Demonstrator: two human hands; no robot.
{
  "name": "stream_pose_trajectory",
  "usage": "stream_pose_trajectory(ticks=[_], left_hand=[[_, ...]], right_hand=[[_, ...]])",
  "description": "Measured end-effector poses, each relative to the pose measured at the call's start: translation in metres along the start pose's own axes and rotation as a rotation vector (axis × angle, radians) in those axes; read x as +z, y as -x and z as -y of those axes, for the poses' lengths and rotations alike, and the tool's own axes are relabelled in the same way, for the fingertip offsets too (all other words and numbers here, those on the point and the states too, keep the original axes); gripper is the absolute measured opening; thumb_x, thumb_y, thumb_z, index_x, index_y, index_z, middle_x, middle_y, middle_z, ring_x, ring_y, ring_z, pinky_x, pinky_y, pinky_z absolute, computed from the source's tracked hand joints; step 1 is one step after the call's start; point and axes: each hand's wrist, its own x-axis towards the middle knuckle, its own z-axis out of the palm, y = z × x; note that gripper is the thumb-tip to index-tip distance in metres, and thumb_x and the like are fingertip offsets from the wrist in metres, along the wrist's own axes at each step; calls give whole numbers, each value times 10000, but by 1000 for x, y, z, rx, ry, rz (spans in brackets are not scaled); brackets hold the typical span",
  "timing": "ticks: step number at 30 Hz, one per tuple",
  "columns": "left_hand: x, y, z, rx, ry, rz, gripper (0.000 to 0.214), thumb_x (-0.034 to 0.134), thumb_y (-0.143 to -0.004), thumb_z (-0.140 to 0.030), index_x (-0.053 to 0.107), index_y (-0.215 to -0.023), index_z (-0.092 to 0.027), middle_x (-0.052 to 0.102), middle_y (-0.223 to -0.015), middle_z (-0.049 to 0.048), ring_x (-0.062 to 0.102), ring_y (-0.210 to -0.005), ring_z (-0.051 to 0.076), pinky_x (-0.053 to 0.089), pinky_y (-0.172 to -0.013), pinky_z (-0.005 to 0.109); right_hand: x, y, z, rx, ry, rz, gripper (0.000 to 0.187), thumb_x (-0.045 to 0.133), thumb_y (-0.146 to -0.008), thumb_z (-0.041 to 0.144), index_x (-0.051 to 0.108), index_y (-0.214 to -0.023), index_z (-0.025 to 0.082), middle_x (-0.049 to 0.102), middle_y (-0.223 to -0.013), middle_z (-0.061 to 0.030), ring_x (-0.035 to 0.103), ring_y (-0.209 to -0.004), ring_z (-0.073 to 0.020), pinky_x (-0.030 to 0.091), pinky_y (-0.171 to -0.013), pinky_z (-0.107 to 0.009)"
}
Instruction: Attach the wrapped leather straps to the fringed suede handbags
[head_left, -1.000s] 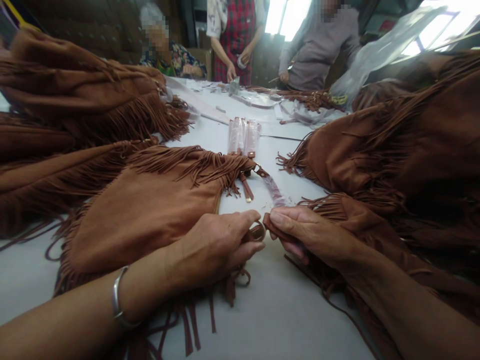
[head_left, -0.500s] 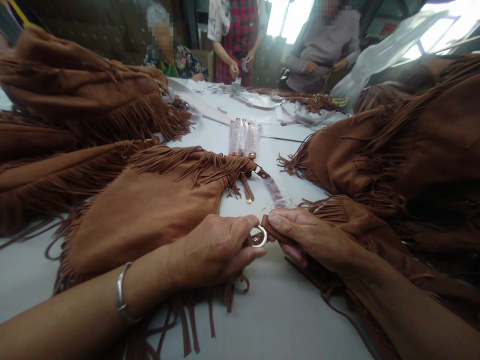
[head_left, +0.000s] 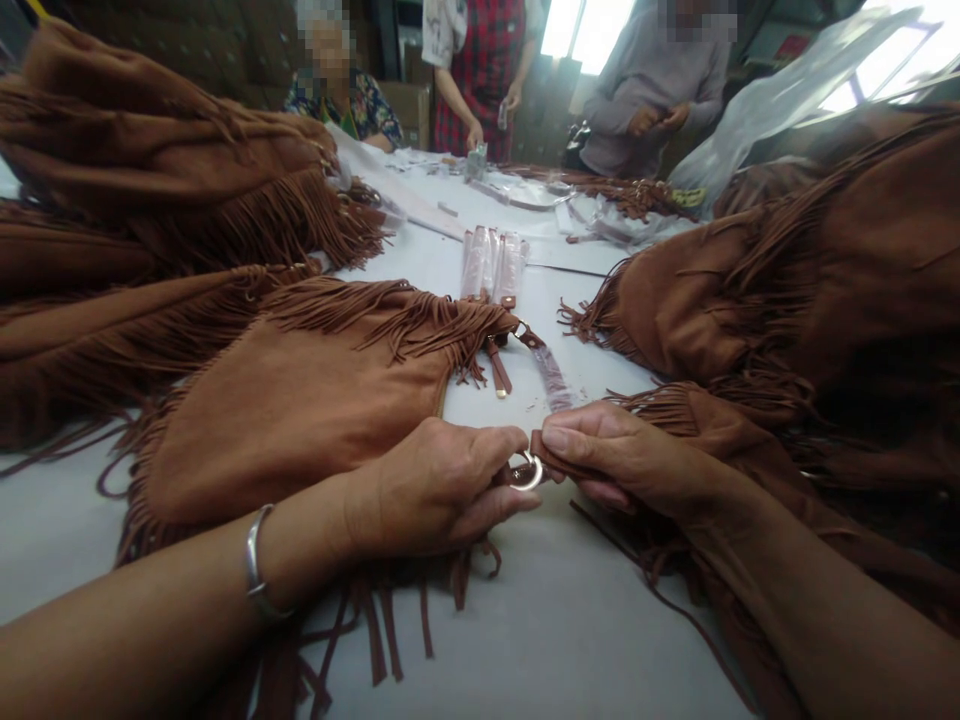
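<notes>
A brown fringed handbag (head_left: 300, 420) lies on the white table in front of me. At its near end, my left hand (head_left: 442, 485) pinches a shiny metal ring (head_left: 529, 474) between thumb and fingers. My right hand (head_left: 630, 455) grips the end of a brown strap (head_left: 559, 460) right beside the ring; whether the strap passes through it I cannot tell. From the bag's far ring, the plastic-wrapped part of the strap (head_left: 552, 376) curves down toward my right hand. A zipper pull (head_left: 498, 368) hangs near that far ring.
Several plastic-wrapped straps (head_left: 493, 262) lie beyond the bag. Piles of brown fringed bags stand at left (head_left: 165, 170) and right (head_left: 795, 270). Across the white table (head_left: 540, 630), three people stand or sit, near small parts and a clear plastic sheet (head_left: 772, 110).
Both hands stay at the ring and strap end, and the ring has tilted slightly. Across the table, the person in the checked apron has lowered one hand toward the tabletop.
</notes>
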Motion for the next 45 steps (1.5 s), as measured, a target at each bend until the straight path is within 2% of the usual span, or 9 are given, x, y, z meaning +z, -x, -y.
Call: stream_pose_trajectory(ticks=[6,11,19,24,27,32,37,42,45], left_hand=[[0,-2,-5,0,-137,103,236,401,-908,-369,478,-913,-146,597,-765,32,532,-615,134,367,-540,230],[0,-3,-8,29,-224,187,261,374,-916,-384,465,-955,-142,604,-805,37,553,-644,157,379,-540,251],[4,-3,-7,-31,-239,70,219,376,-915,-364,433,-868,-158,584,-776,22,551,-625,150,364,-515,249],[6,-2,-7,-38,-281,41,245,349,-925,-364,440,-915,-136,592,-779,42,570,-659,163,390,-536,253],[1,-3,-9,-47,-265,67,236,369,-921,-363,444,-917,-139,598,-784,41,574,-654,159,388,-530,247],[-7,-6,-12,-50,-155,189,245,482,-876,-336,425,-1026,-152,619,-836,22,573,-642,138,397,-530,229],[1,-6,-14,43,-363,205,218,335,-934,-348,427,-951,-151,603,-815,39,558,-630,165,387,-516,263],[7,-4,-12,104,-448,149,219,284,-945,-334,414,-938,-157,582,-779,22,544,-596,175,370,-477,284],[6,-3,-6,88,-433,57,195,319,-933,-312,412,-974,-145,581,-775,22,552,-603,168,380,-480,280]], right_hand=[[-4,5,2,81,43,67,399,526,-812,511,507,-669,138,349,-429,78,251,-306,-25,108,-289,-161],[-6,6,4,124,49,150,373,541,-816,466,497,-628,148,348,-388,79,257,-303,-30,117,-302,-167],[-1,7,4,102,64,116,367,503,-841,475,522,-702,137,409,-397,66,277,-310,-32,172,-314,-157],[3,7,4,47,97,100,355,497,-851,458,518,-713,132,469,-459,40,382,-362,-44,270,-349,-150],[5,7,4,19,97,85,357,522,-837,455,519,-702,125,457,-461,44,368,-363,-37,265,-344,-142],[1,8,3,99,8,93,350,574,-798,441,521,-669,120,377,-380,76,267,-303,-27,151,-292,-141],[-5,8,4,132,6,143,316,618,-765,396,526,-647,118,340,-367,92,250,-300,-23,156,-288,-138],[-3,9,4,128,87,163,312,562,-808,388,519,-645,125,385,-364,77,285,-294,-32,179,-289,-143],[7,10,4,31,157,52,303,512,-845,375,540,-685,119,442,-412,59,346,-323,-34,242,-316,-136]])
